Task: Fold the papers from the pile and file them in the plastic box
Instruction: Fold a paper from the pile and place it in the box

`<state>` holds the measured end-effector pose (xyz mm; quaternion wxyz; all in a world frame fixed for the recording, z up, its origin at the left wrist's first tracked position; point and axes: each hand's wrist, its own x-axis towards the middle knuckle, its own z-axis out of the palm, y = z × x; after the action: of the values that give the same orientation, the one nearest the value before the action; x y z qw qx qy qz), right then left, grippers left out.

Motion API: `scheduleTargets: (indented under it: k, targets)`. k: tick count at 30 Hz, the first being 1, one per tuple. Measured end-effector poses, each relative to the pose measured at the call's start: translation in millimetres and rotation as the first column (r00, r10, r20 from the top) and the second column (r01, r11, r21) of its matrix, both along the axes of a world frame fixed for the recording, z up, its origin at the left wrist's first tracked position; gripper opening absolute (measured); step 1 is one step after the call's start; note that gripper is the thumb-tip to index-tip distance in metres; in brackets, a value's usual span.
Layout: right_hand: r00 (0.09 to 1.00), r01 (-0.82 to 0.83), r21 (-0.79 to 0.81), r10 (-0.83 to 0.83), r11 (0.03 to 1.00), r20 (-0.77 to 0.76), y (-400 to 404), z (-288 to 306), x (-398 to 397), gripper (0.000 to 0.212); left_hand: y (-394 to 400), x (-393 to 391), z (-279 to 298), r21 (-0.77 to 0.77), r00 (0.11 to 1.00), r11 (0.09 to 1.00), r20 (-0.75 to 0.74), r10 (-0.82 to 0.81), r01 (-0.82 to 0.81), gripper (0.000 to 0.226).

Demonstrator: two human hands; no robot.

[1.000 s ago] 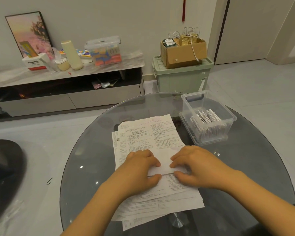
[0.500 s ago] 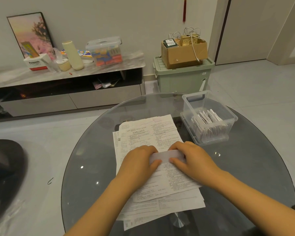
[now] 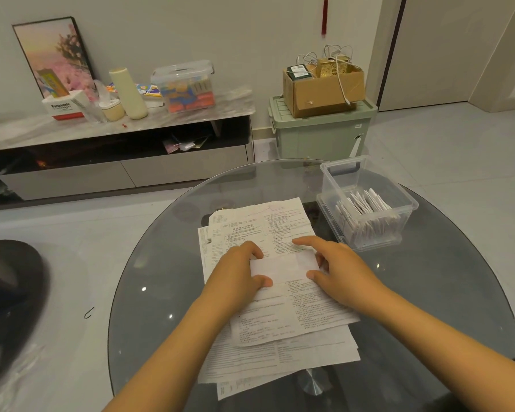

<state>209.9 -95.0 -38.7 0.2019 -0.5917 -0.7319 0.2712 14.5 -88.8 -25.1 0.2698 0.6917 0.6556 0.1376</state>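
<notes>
Glossy smoked-glass bench [image 3: 161,278] at centre; matt printed papers [image 3: 280,346], creased; clear smooth plastic box [image 3: 411,209] at right; brown cardboard carton [image 3: 324,96] above.

There is a single view, from a wide-angle camera worn on the person's head. It looks forward and down, close over the round glass desk [image 3: 161,272], with both forearms reaching in from the bottom edge. Beyond the desk it takes in the floor [image 3: 458,150] and the far wall [image 3: 250,40].
</notes>
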Motion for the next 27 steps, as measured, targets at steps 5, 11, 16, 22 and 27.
scheduleTargets:
  k: [5, 11, 16, 22, 27]
  targets:
    - [0.999, -0.032, 0.016, 0.031, 0.999, 0.016, 0, 0, 4, 0.047, 4, -10, 1, -0.05, 0.999, 0.998, 0.024, 0.048, -0.047, 0.045]
    - [1.0, -0.019, -0.043, 0.018, 0.999, -0.023, -6, 6, 8, 0.03, -3, -3, 2, 0.075, 0.998, 0.996, 0.034, -0.056, 0.053, 0.027]
    - [0.997, -0.059, -0.12, 0.053, 0.991, -0.05, -19, 11, 5, 0.037, -14, 3, 1, 0.159, 0.962, 0.948, -0.052, -0.27, 0.274, 0.023]
    - [0.976, -0.194, 0.127, 0.179, 0.973, 0.125, -27, 12, 6, 0.031, -24, 10, -2, 0.13, 0.916, 0.907, -0.095, -0.39, 0.4, 0.039]
    - [0.977, -0.21, 0.398, 0.178, 0.893, 0.117, -26, 9, 8, 0.015, -24, 13, 1, 0.133, 0.923, 0.914, -0.025, -0.384, 0.384, 0.033]
